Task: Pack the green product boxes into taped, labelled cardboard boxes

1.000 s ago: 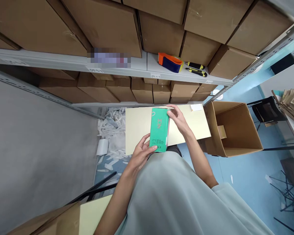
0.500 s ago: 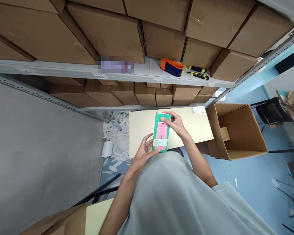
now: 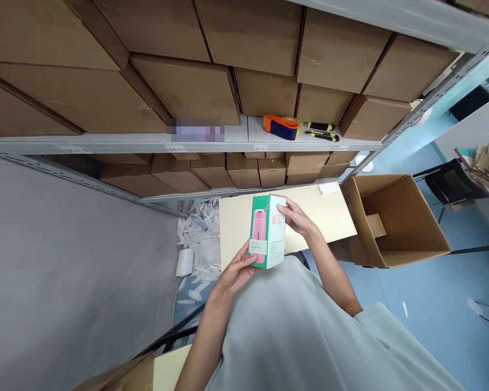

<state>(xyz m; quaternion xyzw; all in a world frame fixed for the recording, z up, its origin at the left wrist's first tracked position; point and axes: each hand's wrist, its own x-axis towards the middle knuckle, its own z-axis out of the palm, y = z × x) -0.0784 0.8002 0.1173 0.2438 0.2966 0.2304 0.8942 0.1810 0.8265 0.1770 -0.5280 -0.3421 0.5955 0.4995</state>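
Between my two hands is a green and white product box (image 3: 268, 232) with a pink bottle printed on its front. It is turned at an angle, so the green front and a white printed side both show. My left hand (image 3: 237, 270) grips the lower left edge, thumb across the front near the bottom. My right hand (image 3: 295, 215) holds the upper right edge, its thumb on the white side; some of its fingers are hidden behind the box. Below the box lies a cream board (image 3: 321, 220).
Shelves of brown cartons (image 3: 264, 89) stand ahead, with an orange and blue tape dispenser (image 3: 282, 127) and black-yellow utility knives (image 3: 321, 133) on the ledge. A large open carton (image 3: 407, 239) is on the right. White paper scraps (image 3: 199, 228) lie at left beside a grey wall.
The box has been turned, bringing its white side into view beside the green front. My left hand has closed more around the lower edge. The view has shifted slightly.
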